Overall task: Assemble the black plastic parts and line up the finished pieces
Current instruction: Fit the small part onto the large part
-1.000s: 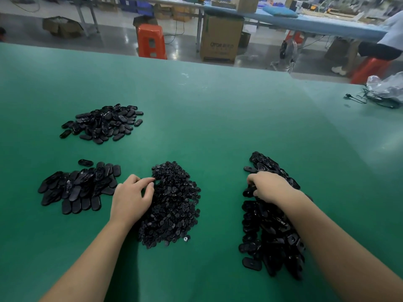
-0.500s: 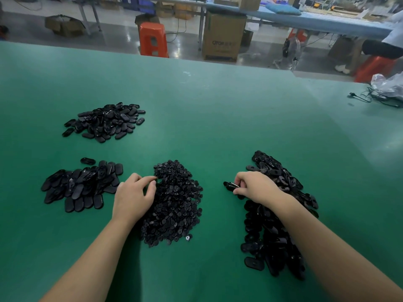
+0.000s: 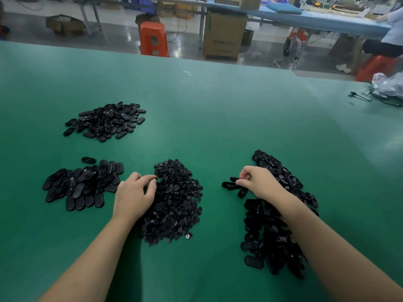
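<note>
A heap of small round black parts (image 3: 176, 203) lies in the middle of the green table (image 3: 218, 118). My left hand (image 3: 134, 196) rests on its left edge, fingers curled, thumb and forefinger picking at the top of the heap. A long heap of black oval shells (image 3: 277, 225) runs down the right side. My right hand (image 3: 259, 182) pinches a few oval shells (image 3: 232, 185) pulled out to the left of that heap. Finished oval pieces (image 3: 80, 185) lie in rows at the left, and another pile of oval pieces (image 3: 106, 120) sits farther back.
The table's far edge runs across the top, with an orange stool (image 3: 153, 38) and a cardboard box (image 3: 223, 35) on the floor beyond. A plastic bag and black cable (image 3: 383, 90) lie at the far right of the table. A person sits at the far right.
My right hand has moved left out of the oval heap, drawing a few shells onto the bare table. My left hand has stayed at the small-parts heap.
</note>
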`<state>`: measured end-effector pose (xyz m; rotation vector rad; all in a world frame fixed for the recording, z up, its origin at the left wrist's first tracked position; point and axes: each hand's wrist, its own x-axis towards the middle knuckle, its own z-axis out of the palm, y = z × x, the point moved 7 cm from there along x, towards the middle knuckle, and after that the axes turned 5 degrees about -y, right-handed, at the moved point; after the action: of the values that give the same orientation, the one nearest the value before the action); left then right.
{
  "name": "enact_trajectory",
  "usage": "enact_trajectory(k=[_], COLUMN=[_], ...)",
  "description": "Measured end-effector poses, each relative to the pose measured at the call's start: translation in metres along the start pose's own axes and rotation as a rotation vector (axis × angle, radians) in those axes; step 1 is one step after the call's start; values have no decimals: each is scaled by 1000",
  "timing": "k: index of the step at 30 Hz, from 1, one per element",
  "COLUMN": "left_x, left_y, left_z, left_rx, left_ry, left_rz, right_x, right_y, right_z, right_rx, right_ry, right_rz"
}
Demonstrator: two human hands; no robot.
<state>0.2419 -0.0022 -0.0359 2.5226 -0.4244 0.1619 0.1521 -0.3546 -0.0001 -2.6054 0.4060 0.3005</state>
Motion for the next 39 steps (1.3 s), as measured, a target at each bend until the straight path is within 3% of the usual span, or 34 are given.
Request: enact_trajectory(k=[9,20,39], left_x=[0,2,5], left_y=[0,-7,-12], left_z=[1,1,1], left_rx=[18,-36,-81], left_ry=[-31,-52,-54], left_rz=[26,-31,-68], right_x=[-16,-36,-46], right_y=[-10,-56,-55], right_z=[7,83,102], right_rx=[739,1077,1026], right_ry=[131,156,279], right_rz=[79,18,-23])
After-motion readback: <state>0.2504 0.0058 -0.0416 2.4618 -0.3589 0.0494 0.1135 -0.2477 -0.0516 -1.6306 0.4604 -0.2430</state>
